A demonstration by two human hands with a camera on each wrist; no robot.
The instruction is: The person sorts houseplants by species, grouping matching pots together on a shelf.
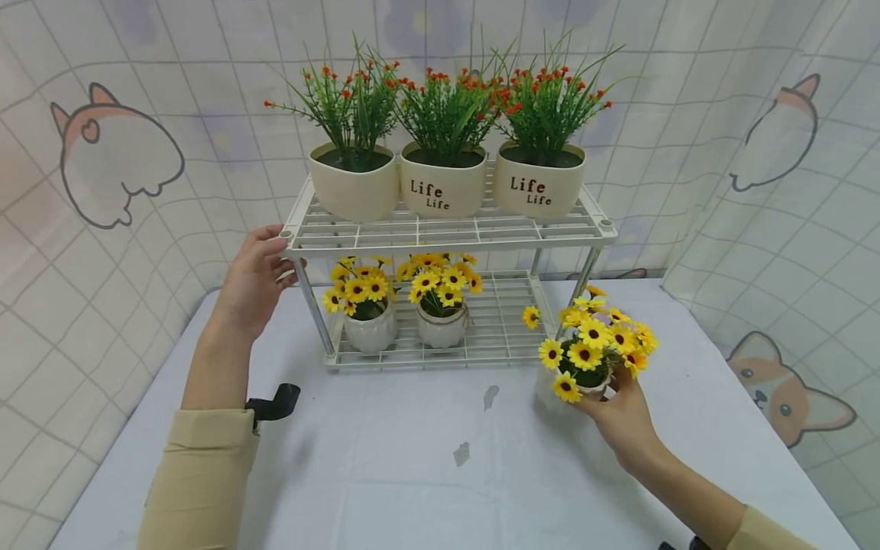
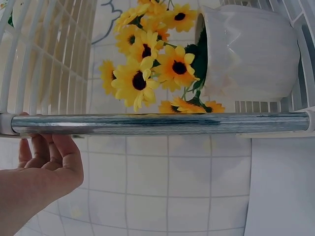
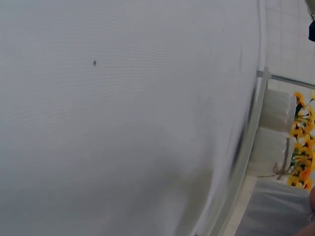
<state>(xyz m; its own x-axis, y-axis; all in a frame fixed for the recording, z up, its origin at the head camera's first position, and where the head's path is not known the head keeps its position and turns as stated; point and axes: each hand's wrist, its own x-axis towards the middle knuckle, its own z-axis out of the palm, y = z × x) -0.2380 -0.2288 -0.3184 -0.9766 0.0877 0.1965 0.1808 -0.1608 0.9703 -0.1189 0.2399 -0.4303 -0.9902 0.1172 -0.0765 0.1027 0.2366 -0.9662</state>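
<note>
A white two-tier wire rack stands on the table, and my left hand grips its upper left corner. In the left wrist view the fingers of that hand bend against the top end of the metal post. My right hand holds a small potted yellow sunflower plant by its pot, in front of the rack's right end. Its flowers hide the lower part of the right post. Only a sliver of the right hand shows in the right wrist view.
Two white pots of yellow sunflowers sit on the lower shelf's left and middle. Three cream pots with red-flowered greenery line the top shelf. A white cloth covers the table; a tile-patterned curtain hangs behind.
</note>
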